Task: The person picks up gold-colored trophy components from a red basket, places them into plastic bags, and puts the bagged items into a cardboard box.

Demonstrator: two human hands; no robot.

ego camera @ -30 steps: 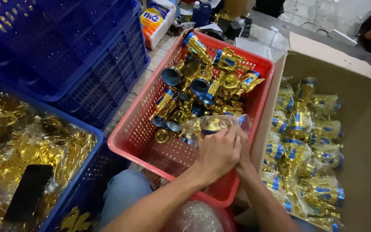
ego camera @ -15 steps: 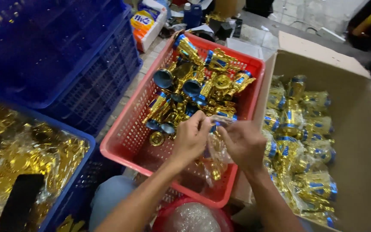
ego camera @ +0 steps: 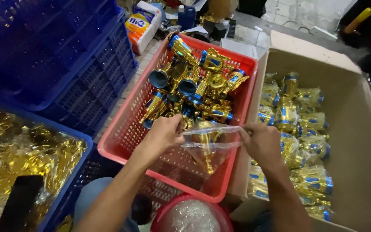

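A: What is seen nearest?

B: A red tub [ego camera: 192, 217] with crinkled clear film inside is seen at the bottom edge, between the two forearms. To its left, a blue crate [ego camera: 71, 169] filled with bagged gold pieces is seen, with a flat black object [ego camera: 18, 202] lying on top.

A: How are the hands placed?

B: A clear bag [ego camera: 209, 144] is held stretched between them over the near end of the red basket [ego camera: 121, 141]. One edge is pinched by the left hand [ego camera: 164, 133], the other by the right hand [ego camera: 260, 141]; both are closed on the bag. A gold trophy [ego camera: 205, 148] is seen inside it, upright, its cup near the mouth.

A: And farther off?

B: Loose gold and blue trophies [ego camera: 194, 86] are piled at the far end of the basket. To the right, a cardboard box [ego camera: 357, 146] is filled with bagged trophies [ego camera: 297, 124]. Stacked blue crates [ego camera: 52, 56] are seen at far left. Beyond the basket, a white and orange carton [ego camera: 142, 23] and a dark blue bottle [ego camera: 187, 15] are seen on the floor.
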